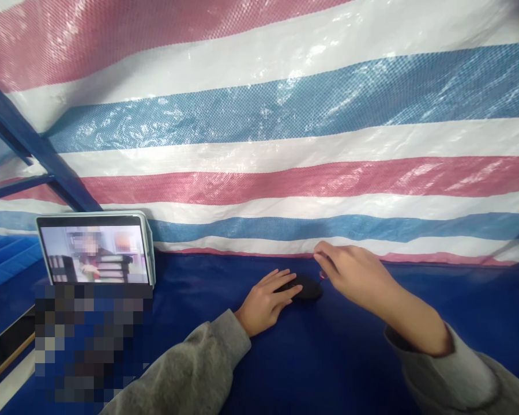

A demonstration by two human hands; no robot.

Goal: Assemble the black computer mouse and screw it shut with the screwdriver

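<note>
A flat black object (309, 289) lies on the dark blue surface (311, 363) near the centre. My left hand (270, 300) rests with its fingers spread over the left part of this object. Just to the right and above it, my right hand (346, 268) is raised with thumb and forefinger pinched together; what they hold, if anything, is too small to make out. A tiny pinkish-red bit (322, 276) shows below the right fingers, by the right edge of the black object.
At the left a tablet (95, 253) in a pale case stands upright, its screen lit. A pixelated patch covers the area below it. Blue metal bars (30, 138) rise at the left. Behind the surface hangs a striped plastic sheet (285, 109).
</note>
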